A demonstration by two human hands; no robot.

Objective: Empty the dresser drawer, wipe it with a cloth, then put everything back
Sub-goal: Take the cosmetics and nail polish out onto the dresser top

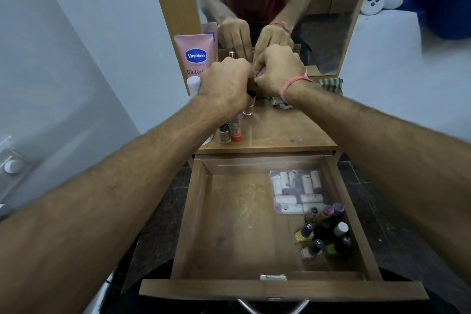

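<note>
- The open wooden drawer is pulled out toward the person, below the front edge of the brown wooden desk.
- One clear plastic pouch of small white tubes lies flat in the drawer's far right corner; about nine tubes show inside it, though the blur makes the count unsure.
- Just in front of the pouch, against the drawer's right wall, stands one cluster of small nail polish bottles. About eight caps show: most black, one white, two purplish.
- The rest of the drawer floor shows bare wood with faint scribble marks.
- Two hands are raised together over the back of the desk, in front of the mirror.
- The left hand is clenched around a small dark-capped item that I cannot identify.
- The right hand, with a pink thread band at the wrist, has its fingers curled tight against the left hand; whether it pinches the same item I cannot tell.
- One pink Vaseline lotion tube stands at the left of the desk, beside the mirror.
- Three small items stand under the left forearm: one clear glass bottle, one pink-and-red lip balm stick, and one small glittery bottle.
- One striped grey-green cloth lies crumpled on the desk behind the right wrist.
</note>
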